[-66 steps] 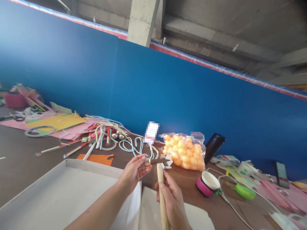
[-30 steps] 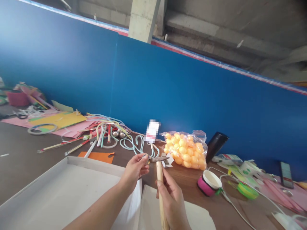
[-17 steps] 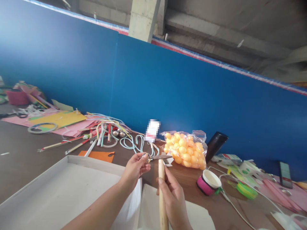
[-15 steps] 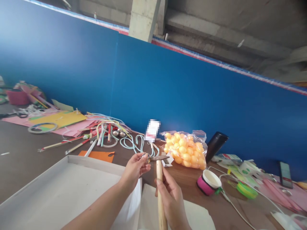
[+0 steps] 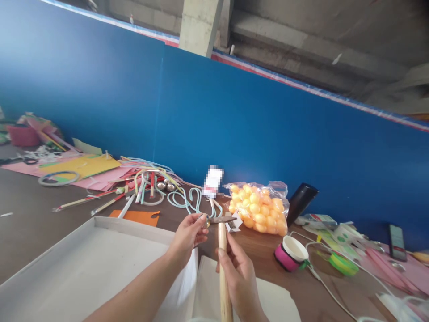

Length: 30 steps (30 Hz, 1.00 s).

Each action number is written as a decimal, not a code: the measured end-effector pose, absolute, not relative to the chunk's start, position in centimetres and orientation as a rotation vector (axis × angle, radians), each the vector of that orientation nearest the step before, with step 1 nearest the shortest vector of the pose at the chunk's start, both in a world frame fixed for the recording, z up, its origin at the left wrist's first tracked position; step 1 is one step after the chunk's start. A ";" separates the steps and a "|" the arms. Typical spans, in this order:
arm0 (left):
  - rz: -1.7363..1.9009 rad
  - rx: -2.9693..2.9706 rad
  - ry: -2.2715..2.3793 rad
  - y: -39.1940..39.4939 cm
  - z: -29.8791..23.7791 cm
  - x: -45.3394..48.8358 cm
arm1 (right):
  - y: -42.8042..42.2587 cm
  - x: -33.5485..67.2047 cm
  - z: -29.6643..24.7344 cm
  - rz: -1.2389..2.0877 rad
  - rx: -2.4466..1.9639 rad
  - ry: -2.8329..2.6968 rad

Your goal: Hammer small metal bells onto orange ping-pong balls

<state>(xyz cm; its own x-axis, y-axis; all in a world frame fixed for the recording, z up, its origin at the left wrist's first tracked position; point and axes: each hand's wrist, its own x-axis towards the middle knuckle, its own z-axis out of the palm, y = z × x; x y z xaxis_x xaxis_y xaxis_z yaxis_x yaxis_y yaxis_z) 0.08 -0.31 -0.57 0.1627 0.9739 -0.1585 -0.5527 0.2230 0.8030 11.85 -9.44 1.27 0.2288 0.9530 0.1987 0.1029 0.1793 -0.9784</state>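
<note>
My left hand point(image 5: 187, 239) pinches a small shiny metal bell point(image 5: 206, 220) between thumb and fingertips, held up above the table. My right hand point(image 5: 238, 279) is wrapped round the wooden handle of a small hammer point(image 5: 221, 250). The hammer's metal head point(image 5: 224, 219) lies level, and its left end touches the bell. Both hands hover over the near edge of a brown table point(image 5: 27, 223), just above two white trays.
A large white tray point(image 5: 83, 264) lies under my left arm, a second white tray point(image 5: 208, 286) beside it. A bag of orange balls point(image 5: 258, 210), a black cup point(image 5: 300, 203), pink tape rolls point(image 5: 290, 255), cables and coloured paper strips point(image 5: 144, 183) crowd the table before a blue wall.
The hammer head has bobbed slightly against the bell while my left hand stays in place. The view has shifted a little.
</note>
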 end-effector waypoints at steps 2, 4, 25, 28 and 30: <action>1.217 0.679 0.783 -0.3 -0.5 0.1 | -9.5 11.9 1.2 0.852 -1.226 -1.177; 1.219 0.687 0.787 -0.4 -0.4 0.1 | -9.5 12.0 1.2 0.860 -1.213 -1.175; 1.232 0.752 0.795 -0.4 -0.2 0.2 | -9.5 12.3 1.1 0.796 -1.245 -1.244; 1.231 0.756 0.787 -0.3 -0.2 0.1 | -9.6 12.2 1.4 0.809 -1.243 -1.230; 1.231 0.755 0.787 -0.3 -0.3 0.1 | -9.7 12.0 1.6 0.811 -1.245 -1.237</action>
